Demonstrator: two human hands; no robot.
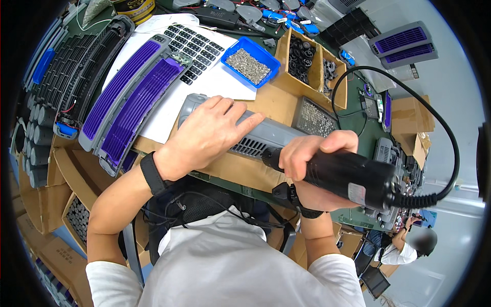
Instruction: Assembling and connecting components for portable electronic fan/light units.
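Observation:
On the table before me lies a long grey plastic housing [279, 132] with a row of vent slots. My left hand [209, 130] holds its left part, fingers curled over the far side and thumb stretched along the top. In my right hand [307, 158] is a black electric screwdriver [358, 176], gripped round its body and lying nearly level. Its nose points left, right by the slotted side of the housing; whether the bit touches a screw is hidden. A black cord [455, 148] loops from its rear end.
Beyond the housing stand a blue tray of screws [249, 64], a wooden box of black parts [302, 56] and a tray of small metal pieces [314, 117]. Purple-and-grey slatted housings [140, 102] lie at left, beside a sheet of black stickers [192, 48]. Another person [404, 250] sits far right.

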